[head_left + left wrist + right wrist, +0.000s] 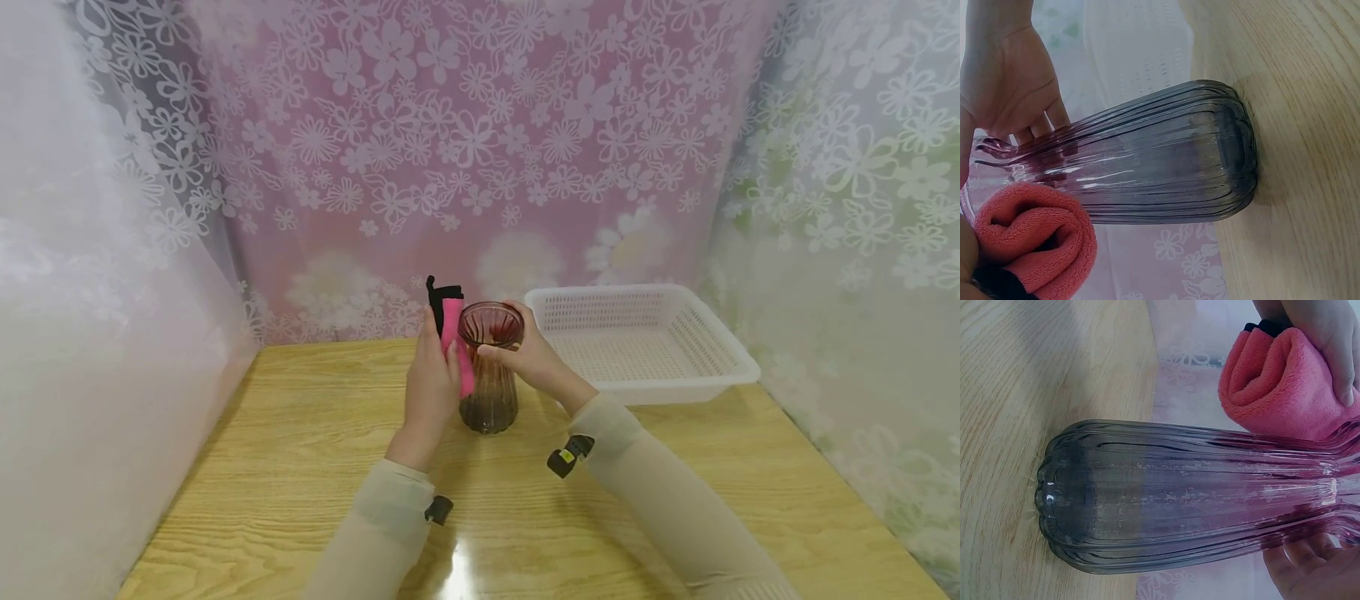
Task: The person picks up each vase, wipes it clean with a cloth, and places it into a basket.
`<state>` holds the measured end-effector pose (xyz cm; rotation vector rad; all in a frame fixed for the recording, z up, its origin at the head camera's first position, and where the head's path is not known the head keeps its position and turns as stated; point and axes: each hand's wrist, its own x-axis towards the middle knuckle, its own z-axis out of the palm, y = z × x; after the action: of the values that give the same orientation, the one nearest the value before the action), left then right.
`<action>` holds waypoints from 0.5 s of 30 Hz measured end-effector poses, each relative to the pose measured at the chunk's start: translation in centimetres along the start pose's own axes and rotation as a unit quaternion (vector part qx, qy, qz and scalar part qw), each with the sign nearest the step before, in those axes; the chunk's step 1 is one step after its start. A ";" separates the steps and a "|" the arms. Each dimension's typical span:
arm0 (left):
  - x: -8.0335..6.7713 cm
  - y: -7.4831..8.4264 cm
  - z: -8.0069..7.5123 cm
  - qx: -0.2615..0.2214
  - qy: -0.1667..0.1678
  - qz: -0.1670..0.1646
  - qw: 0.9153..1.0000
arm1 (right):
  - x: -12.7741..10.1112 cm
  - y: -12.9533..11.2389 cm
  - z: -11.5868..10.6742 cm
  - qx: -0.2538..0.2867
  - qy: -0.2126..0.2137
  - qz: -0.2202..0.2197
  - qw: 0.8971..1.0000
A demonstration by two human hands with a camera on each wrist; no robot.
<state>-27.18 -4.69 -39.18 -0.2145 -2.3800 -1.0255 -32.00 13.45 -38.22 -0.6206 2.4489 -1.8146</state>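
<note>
Between the two hands — a ribbed glass vase stood upright.
The left hand gripped a pink cloth against it — the right hand clasped its neck.

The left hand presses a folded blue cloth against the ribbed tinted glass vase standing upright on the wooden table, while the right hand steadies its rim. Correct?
Not quite: the folded cloth in the left hand is pink, as the head view shows. The rest holds: the ribbed tinted glass vase stands upright on the wooden table and the right hand steadies its rim.

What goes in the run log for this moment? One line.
left hand: holds pink cloth against vase | right hand: grips vase rim | vase: upright on table
</note>
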 end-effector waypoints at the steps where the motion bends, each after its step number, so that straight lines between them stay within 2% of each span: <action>1: 0.0 0.0 0.1 0.005 -0.006 -0.003 1.000 | 0.0 0.0 0.0 0.002 0.000 -0.001 1.000; 7: -0.1 0.3 0.6 0.021 -0.022 -0.014 0.999 | 0.0 -0.6 0.0 0.004 -0.002 0.000 1.000; 15: -0.4 0.2 0.9 0.026 -0.042 -0.011 0.999 | -1.6 -3.6 0.1 0.003 -0.007 -0.007 1.000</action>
<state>-27.15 -3.90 -39.83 -0.2159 -2.4880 -0.9803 -29.49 13.06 -35.28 -0.6497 2.4356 -1.8170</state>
